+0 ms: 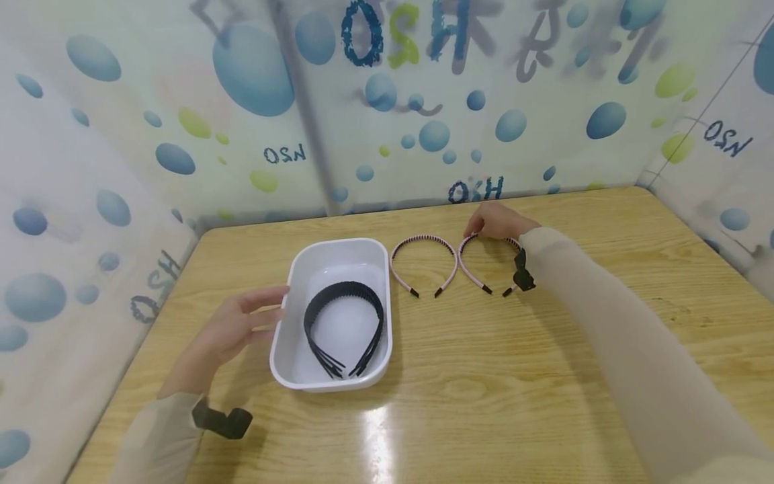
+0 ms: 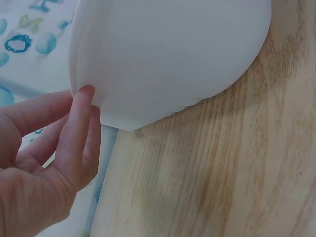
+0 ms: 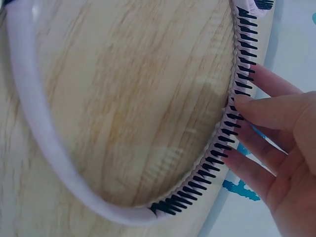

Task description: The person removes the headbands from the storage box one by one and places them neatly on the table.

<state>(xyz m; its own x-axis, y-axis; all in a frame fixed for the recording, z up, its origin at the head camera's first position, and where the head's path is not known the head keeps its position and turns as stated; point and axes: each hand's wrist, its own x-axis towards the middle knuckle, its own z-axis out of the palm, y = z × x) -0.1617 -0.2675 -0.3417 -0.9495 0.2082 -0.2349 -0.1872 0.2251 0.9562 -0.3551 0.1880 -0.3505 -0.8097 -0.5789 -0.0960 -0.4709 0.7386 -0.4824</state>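
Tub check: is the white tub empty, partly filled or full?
Partly filled: black headbands lie inside the tub, with its bare white bottom showing around them.

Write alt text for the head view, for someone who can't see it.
A person's right hand pinches a pink headband on a wooden table, next to a similar headband. Their left hand touches the side of a white tub holding several black headbands; behind the table is a wall with bubble patterns.
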